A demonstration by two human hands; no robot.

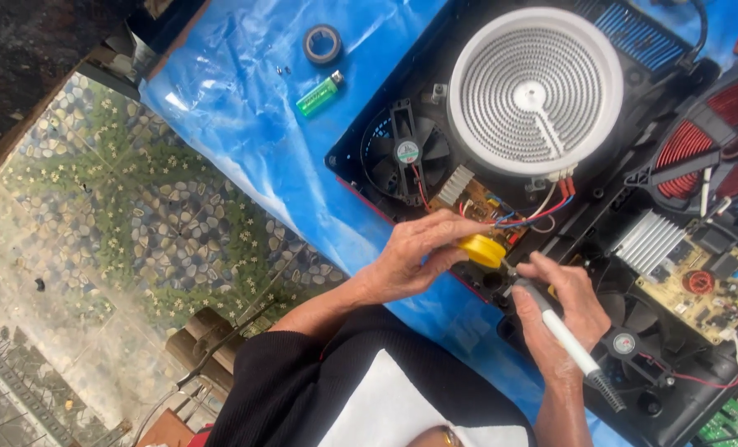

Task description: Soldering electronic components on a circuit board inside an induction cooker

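Over the opened cooktop (551, 190), left hand (414, 252) grasps a small yellow round tin (481, 250); right hand (563, 310) grasps a white soldering iron (569, 341).

Count on inspection: two hands, the left hand (414, 252) and the right hand (563, 310). One small yellow tin (482, 250). One white soldering iron (563, 331). One white spiral heating element (535, 89). One red copper coil (708, 141). Two cooling fans, one (408, 153) upper, one (625, 343) lower. One finned heat sink (649, 242). One green lighter (319, 95). One roll of tape (323, 43). One blue sheet (245, 124).
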